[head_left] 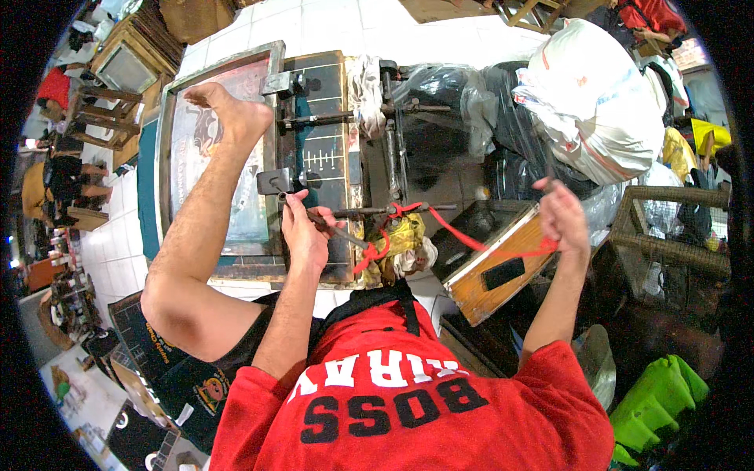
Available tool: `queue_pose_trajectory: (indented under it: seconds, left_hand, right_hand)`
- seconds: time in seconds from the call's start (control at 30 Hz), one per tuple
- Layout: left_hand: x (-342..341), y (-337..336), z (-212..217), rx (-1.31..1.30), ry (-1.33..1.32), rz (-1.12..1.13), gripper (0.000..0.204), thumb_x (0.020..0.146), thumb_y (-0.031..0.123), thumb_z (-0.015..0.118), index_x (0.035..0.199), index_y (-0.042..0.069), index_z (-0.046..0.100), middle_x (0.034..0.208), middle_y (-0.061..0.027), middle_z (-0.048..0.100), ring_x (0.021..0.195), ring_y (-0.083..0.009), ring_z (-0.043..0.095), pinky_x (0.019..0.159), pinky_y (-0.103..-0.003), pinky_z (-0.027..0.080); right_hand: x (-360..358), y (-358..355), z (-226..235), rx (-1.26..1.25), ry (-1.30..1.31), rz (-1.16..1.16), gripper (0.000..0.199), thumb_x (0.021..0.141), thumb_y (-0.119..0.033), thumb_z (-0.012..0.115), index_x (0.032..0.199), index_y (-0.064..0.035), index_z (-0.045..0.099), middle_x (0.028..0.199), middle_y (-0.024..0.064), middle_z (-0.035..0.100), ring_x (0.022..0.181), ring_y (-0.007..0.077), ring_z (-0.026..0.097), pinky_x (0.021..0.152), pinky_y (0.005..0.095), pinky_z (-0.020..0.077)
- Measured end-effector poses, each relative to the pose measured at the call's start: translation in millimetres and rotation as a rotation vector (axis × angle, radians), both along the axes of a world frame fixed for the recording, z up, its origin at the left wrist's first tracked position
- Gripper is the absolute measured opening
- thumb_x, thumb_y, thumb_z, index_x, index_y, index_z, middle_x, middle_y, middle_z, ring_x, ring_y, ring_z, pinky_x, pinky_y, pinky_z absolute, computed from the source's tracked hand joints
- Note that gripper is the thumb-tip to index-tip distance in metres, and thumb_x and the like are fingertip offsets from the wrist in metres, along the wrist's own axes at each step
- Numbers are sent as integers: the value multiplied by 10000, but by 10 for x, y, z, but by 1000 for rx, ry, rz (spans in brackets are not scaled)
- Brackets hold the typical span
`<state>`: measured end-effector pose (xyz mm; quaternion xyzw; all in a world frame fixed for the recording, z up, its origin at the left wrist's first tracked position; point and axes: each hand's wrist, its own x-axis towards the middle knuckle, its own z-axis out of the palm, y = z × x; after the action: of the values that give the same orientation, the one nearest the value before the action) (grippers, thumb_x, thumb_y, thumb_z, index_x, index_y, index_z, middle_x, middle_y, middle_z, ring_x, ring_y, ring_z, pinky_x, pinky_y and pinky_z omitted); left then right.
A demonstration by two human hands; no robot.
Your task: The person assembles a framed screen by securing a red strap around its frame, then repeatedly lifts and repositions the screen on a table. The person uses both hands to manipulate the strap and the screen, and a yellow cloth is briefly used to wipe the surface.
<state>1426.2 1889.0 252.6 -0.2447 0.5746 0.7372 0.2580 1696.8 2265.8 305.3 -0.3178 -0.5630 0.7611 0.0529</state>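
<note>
My left hand (305, 239) is closed around a grey metal rod-like tool (341, 233), perhaps a wrench. One end lies by the metal clamp (275, 181) of the printing frame; a red cloth strap (455, 235) is knotted at the other. The strap loops over a dark horizontal bar (424, 208) and stretches right to the base of my right hand (564, 218). That hand is a raised fist, with a dark, blurred tip of something slim above its fingers. My bare left foot (232, 116) rests over the screen frame (166, 177), which carries a printed design.
A wooden board (467, 294) with a black phone (503, 274) on it lies below my right hand. Yellow and white rags (402, 239) bunch under the bar. A large white sack (589, 86) and black plastic stand at right. People work on the far left.
</note>
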Motion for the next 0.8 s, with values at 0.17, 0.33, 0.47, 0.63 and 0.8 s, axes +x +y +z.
queue_pose_trajectory:
  seconds: [0.17, 0.33, 0.47, 0.63, 0.8]
  left_hand:
    - [41, -225, -118, -26, -179, 77, 598, 1014, 570, 473, 1289, 40, 466, 710, -30, 458, 507, -97, 329, 475, -281, 271]
    - [210, -676, -107, 153, -337, 309, 466, 1070, 468, 367, 1129, 34, 526, 756, -19, 424, 597, -129, 350, 545, -307, 314]
    - [566, -802, -126, 139, -438, 476, 406, 1089, 444, 296, 1039, 94, 497, 725, -35, 441, 609, -158, 394, 591, -330, 411]
    - [898, -813, -331, 26, -686, 386, 288, 1079, 388, 391, 983, 120, 438, 692, -30, 434, 496, -128, 349, 446, -309, 316]
    - [773, -740, -396, 6, -441, 403, 123, 1059, 258, 474, 1015, 143, 475, 720, 0, 431, 533, -110, 377, 433, -291, 303]
  right_hand:
    - [-914, 174, 455, 99, 602, -402, 350, 1049, -287, 515, 1346, -104, 483, 788, 3, 474, 607, 106, 478, 589, 245, 449]
    - [-2109, -155, 832, -84, 905, -575, 306, 1028, -353, 542, 1272, -170, 566, 970, 48, 645, 793, 192, 634, 763, 401, 536]
    - [-2741, -1023, 792, -64, 468, 112, 311, 1019, -335, 566, 1207, -90, 602, 776, 30, 660, 613, 141, 624, 552, 296, 509]
    - [-2957, -1789, 361, 149, 12, 937, 373, 968, -158, 566, 1301, -8, 493, 777, 61, 689, 519, 116, 593, 454, 279, 480]
    - [-2978, -1976, -210, 782, 24, 1205, 361, 908, -203, 574, 1248, -103, 639, 894, 118, 748, 719, 251, 712, 690, 386, 572]
